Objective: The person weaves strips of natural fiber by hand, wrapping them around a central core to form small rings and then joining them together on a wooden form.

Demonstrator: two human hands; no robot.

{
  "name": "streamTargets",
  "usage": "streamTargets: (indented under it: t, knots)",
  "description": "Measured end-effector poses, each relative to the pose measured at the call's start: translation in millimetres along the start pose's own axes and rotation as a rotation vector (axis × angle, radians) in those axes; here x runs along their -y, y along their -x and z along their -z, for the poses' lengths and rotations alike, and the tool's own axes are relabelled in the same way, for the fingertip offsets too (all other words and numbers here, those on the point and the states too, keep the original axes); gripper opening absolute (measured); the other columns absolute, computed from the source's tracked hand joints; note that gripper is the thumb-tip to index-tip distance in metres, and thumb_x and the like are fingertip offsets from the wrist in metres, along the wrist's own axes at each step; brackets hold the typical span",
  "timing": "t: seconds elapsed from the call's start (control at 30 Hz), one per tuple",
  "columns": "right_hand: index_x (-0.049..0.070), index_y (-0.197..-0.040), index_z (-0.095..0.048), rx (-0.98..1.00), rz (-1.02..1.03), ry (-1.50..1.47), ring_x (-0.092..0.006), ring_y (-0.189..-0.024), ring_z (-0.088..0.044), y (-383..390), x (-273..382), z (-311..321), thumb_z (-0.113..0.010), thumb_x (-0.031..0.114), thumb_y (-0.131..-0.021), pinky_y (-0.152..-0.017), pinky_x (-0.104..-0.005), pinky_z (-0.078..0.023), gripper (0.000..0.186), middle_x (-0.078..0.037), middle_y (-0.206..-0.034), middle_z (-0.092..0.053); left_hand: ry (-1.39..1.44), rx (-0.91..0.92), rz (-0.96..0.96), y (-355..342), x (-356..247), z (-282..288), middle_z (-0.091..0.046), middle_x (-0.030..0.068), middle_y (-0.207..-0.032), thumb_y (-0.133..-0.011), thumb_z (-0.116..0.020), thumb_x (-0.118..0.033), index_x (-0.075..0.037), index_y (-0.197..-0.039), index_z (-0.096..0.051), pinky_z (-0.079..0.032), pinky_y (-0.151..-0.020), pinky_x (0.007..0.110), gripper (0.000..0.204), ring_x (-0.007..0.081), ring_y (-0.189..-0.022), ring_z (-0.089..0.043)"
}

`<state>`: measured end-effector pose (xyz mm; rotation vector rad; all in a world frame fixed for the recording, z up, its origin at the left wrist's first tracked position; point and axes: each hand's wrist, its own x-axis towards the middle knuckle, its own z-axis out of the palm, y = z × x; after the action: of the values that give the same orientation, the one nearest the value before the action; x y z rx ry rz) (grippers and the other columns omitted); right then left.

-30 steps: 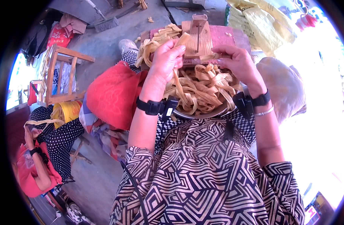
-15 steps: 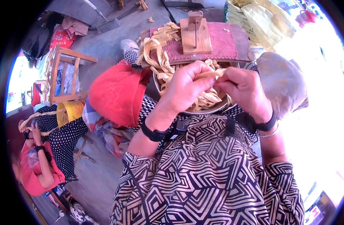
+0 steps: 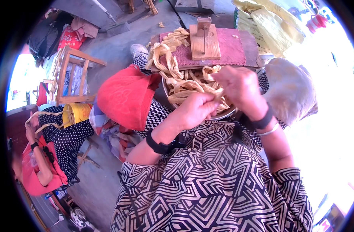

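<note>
Over a round metal basin (image 3: 223,115) on my lap, my left hand (image 3: 196,110) pinches a pale tan flat strip (image 3: 218,92) between thumb and fingers. My right hand (image 3: 240,87) is just above and to the right, curled closed and partly smeared by motion; what it grips is hidden. Many more tan strips (image 3: 184,86) lie tangled in the basin, and some hang over its far left rim. Beyond it, a small wooden block with an upright piece and a thin metal rod (image 3: 205,42) stands on a pink cloth-covered board (image 3: 233,46).
A red cloth (image 3: 125,96) covers my left knee, a pale cloth (image 3: 289,87) my right. Left, a co-worker handles a long strip beside a yellow bucket (image 3: 76,113). A wooden frame (image 3: 82,77) stands behind. Plastic sacks (image 3: 275,31) lie at far right, a broom (image 3: 117,28) far left.
My hands were together on a strip; now they have drawn apart, the left lower and nearer me, the right higher. The view has shifted slightly. The co-worker's hands have risen with their strip.
</note>
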<state>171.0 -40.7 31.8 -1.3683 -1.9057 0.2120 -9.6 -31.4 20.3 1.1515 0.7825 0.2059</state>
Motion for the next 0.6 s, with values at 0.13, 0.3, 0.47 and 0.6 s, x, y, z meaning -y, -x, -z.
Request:
streamTargets:
  t: [0.13,0.3,0.47,0.6]
  knots:
    - [0.004,-0.072,-0.061,0.094,-0.300,-0.131,-0.0242,-0.049,-0.059,-2,9,42,-0.069,0.020,-0.081,-0.047,-0.0344,-0.046,0.020,-0.011,-0.056,-0.056,-0.332,-0.063,-0.276,24,-48,-5,-0.060,0.0029,-0.083,-0.091,-0.052,-0.009,0.002,-0.104,-0.060,-0.046,-0.067,0.024,0.018,0.0080,-0.073,-0.053]
    - [0.002,-0.078,-0.063,0.344,0.041,-0.765,-0.0189,-0.058,-0.060,-19,70,77,-0.065,0.010,-0.084,-0.053,-0.0309,-0.047,0.010,-0.009,-0.067,-0.060,-0.542,0.208,-0.964,85,-156,-14,-0.066,0.0174,-0.084,-0.086,-0.058,-0.006,0.009,-0.104,-0.058,-0.052,-0.056,0.029,0.024,0.0208,-0.066,-0.067]
    - [0.000,-0.096,-0.066,0.318,-0.018,-1.484,-0.0131,-0.067,-0.060,-16,56,64,-0.061,0.009,-0.089,-0.060,-0.0257,-0.048,0.012,-0.006,-0.080,-0.065,-0.079,0.278,-0.786,20,-116,-10,-0.063,0.0108,-0.089,-0.089,-0.058,-0.012,0.007,-0.110,-0.057,-0.047,-0.057,0.022,0.028,0.0154,-0.069,-0.062]
    - [0.000,-0.107,-0.065,-0.063,-0.646,-1.140,-0.0039,-0.063,-0.055,-7,31,41,-0.060,0.011,-0.090,-0.056,-0.0181,-0.045,0.021,0.001,-0.076,-0.065,0.419,0.185,-0.482,-16,-61,-5,-0.061,0.0033,-0.094,-0.092,-0.054,-0.010,-0.001,-0.121,-0.051,-0.046,-0.079,0.024,0.031,0.0090,-0.087,-0.056]
